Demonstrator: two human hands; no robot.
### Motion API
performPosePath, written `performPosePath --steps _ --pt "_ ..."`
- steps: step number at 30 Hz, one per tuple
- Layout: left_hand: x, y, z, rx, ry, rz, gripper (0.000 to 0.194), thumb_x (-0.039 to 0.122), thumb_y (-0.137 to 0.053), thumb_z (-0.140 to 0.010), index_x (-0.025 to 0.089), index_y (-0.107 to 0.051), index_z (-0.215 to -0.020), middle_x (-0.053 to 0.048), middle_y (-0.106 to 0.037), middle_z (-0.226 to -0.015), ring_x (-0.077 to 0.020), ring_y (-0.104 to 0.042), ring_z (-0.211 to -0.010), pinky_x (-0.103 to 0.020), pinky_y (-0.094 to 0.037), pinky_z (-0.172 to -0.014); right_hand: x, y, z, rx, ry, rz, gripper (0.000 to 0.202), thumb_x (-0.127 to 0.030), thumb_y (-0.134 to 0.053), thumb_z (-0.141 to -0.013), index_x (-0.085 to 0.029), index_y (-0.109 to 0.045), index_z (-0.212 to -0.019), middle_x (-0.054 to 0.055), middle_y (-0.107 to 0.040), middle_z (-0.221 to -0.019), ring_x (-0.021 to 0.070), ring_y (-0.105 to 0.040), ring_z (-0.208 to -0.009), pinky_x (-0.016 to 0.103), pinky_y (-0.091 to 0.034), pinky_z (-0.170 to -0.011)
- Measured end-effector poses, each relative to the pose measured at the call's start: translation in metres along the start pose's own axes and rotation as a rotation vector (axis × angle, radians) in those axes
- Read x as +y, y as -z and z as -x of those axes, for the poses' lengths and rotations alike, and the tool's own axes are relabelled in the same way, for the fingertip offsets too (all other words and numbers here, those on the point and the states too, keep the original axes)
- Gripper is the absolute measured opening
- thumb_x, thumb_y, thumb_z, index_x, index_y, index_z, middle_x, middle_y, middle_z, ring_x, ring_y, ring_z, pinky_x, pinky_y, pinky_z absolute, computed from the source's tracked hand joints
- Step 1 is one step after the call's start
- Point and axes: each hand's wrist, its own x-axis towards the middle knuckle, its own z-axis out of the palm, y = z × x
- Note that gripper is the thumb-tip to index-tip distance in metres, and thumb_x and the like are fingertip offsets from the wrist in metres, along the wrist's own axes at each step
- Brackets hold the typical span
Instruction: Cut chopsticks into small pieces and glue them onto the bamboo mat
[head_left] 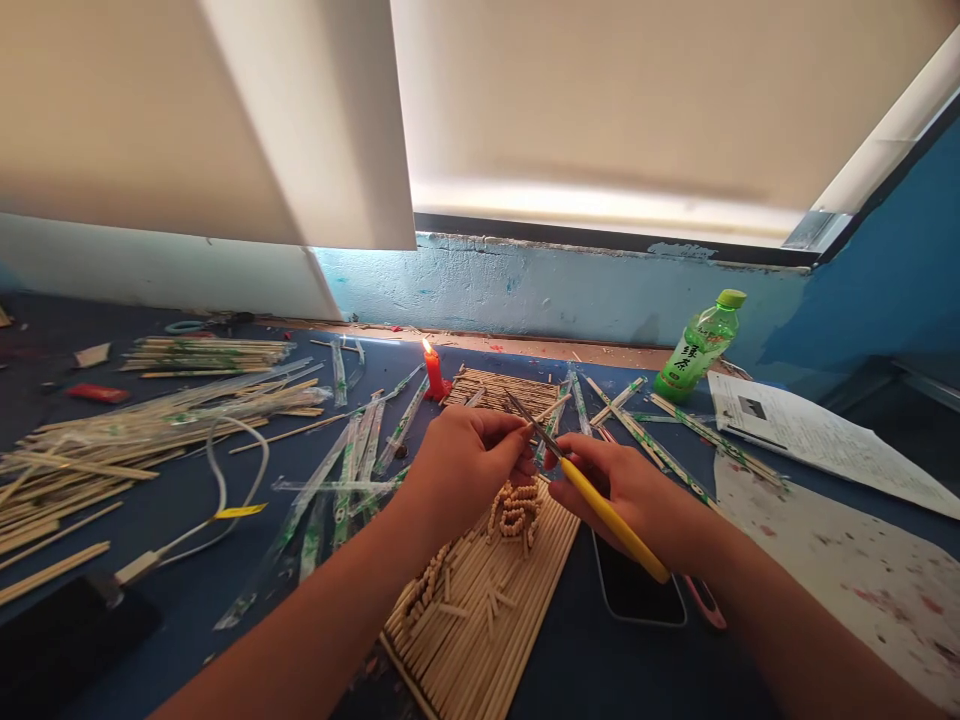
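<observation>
My left hand (469,455) is closed in a pinch on a thin wooden stick (553,408), whose end sticks out past the fingertips. My right hand (622,485) grips yellow-handled scissors (611,520), their metal blades pointing up and left beside the stick at my left fingers. Below both hands lies a flat panel of wooden sticks (495,610) laid side by side. Small rounded wooden pieces form a raised cluster (517,512) on its upper part, and several short cut pieces (491,605) lie loose on it. My fingers partly hide the blades and the stick.
A lit red candle (433,372) stands behind my hands, beside another stick panel (495,388). Plastic wrappers (349,480) and stick piles (210,355) cover the left. A phone (641,585), a green bottle (697,345) and papers (832,440) lie or stand at right. A white cable (217,470) loops at left.
</observation>
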Motion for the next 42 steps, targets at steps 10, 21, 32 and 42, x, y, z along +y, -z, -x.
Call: performPosePath --steps 10,21,32,42 --pt "0.0009 -0.0028 0.0062 0.095 -0.14 -0.282 0.02 0.03 -0.062 -0.089 0.019 -0.078 -0.083 -0.003 -0.074 -0.068 -0.0186 -0.072 -0.063 -0.026 -0.055 -0.059 0.0028 -0.0024 -0.0003 0.011 -0.018 -0.005 0.012 -0.031 -0.06 -0.091 -0.021 -0.059 -0.098 -0.006 -0.049 -0.068 0.0121 -0.041 -0.06 0.025 -0.032 -0.051" --pt "0.0011 -0.0033 0.0068 0.137 -0.197 -0.429 0.024 0.03 -0.058 -0.091 0.02 -0.079 -0.087 -0.004 -0.074 -0.066 -0.0185 -0.068 -0.063 -0.027 -0.048 -0.057 0.0045 -0.007 -0.0018 0.046 -0.004 0.046 0.007 -0.026 -0.057 -0.09 -0.021 -0.058 -0.095 -0.006 -0.049 -0.064 0.0117 -0.04 -0.057 0.024 -0.03 -0.049" --pt "0.0041 -0.0061 0.0104 0.191 -0.383 -0.772 0.027 0.023 -0.053 -0.094 0.019 -0.073 -0.077 -0.002 -0.066 -0.06 -0.0128 -0.05 -0.051 -0.028 -0.032 -0.056 0.0035 -0.0063 -0.0017 0.004 -0.024 -0.04 0.012 -0.032 -0.059 -0.092 -0.021 -0.056 -0.095 -0.006 -0.047 -0.069 0.0119 -0.038 -0.06 0.025 -0.031 -0.052" --pt "-0.0013 -0.0073 0.0075 0.222 -0.394 -0.793 0.024 0.02 -0.055 -0.094 0.018 -0.074 -0.079 0.0 -0.067 -0.06 -0.011 -0.051 -0.05 -0.027 -0.032 -0.056 0.0007 -0.009 -0.0019 0.086 -0.063 0.157 0.005 -0.024 -0.057 -0.085 -0.022 -0.06 -0.088 -0.006 -0.052 -0.063 0.0117 -0.04 -0.055 0.025 -0.029 -0.048"
